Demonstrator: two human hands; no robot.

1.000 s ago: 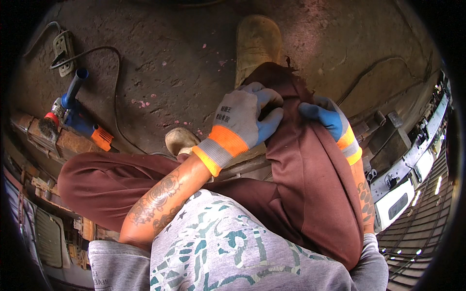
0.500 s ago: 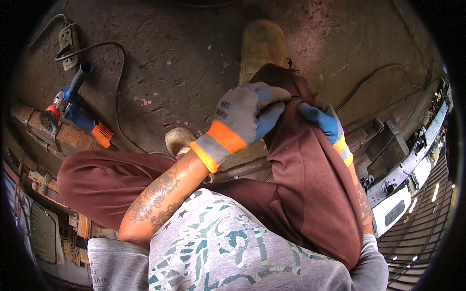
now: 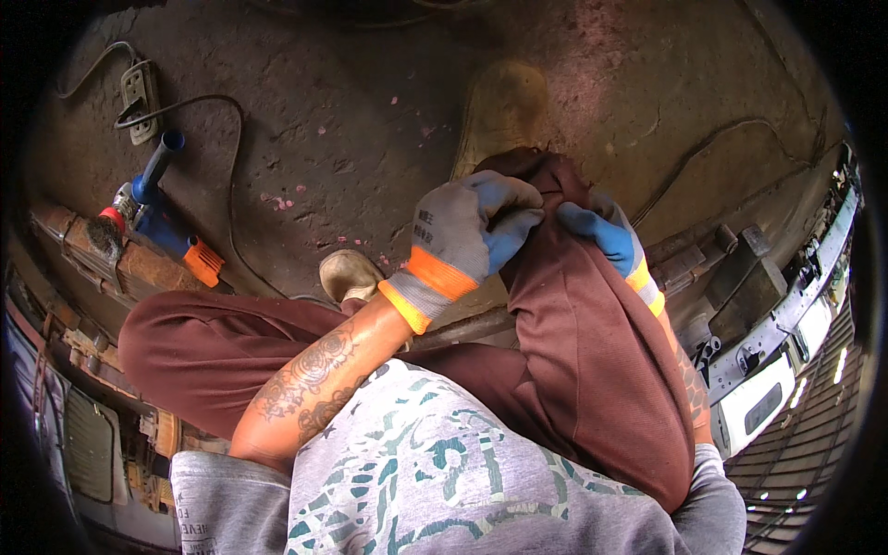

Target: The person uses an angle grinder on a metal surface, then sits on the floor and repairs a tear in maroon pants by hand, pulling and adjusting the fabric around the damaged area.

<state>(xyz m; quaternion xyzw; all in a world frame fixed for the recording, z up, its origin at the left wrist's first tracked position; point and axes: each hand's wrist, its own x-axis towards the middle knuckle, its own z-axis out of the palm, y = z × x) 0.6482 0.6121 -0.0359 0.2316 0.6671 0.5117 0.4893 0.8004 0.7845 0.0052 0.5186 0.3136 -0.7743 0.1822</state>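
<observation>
Both my hands wear grey and blue work gloves with orange and yellow cuffs. They are at the lower end of my brown right trouser leg (image 3: 592,351), near its frayed hem (image 3: 546,168). My left hand (image 3: 467,222) is closed on the cloth from the left, thumb and fingers pinched together. On the other side my right hand (image 3: 606,236) has its thumb over the cloth, and its fingers are partly hidden behind the leg. The fabric is bunched between them. Beyond the hem is a tan boot (image 3: 507,106) on my right foot.
At the left, a blue angle grinder (image 3: 162,227) with a wire brush rests on a rusty beam (image 3: 69,231). Its cord leads toward a power strip (image 3: 140,102) on the floor. My other shoe (image 3: 350,275) is near the middle. Metal vehicle parts (image 3: 749,351) line the right.
The hem cloth is bunched up more between my hands, and the right thumb has shifted left over it. The whole view has moved slightly.
</observation>
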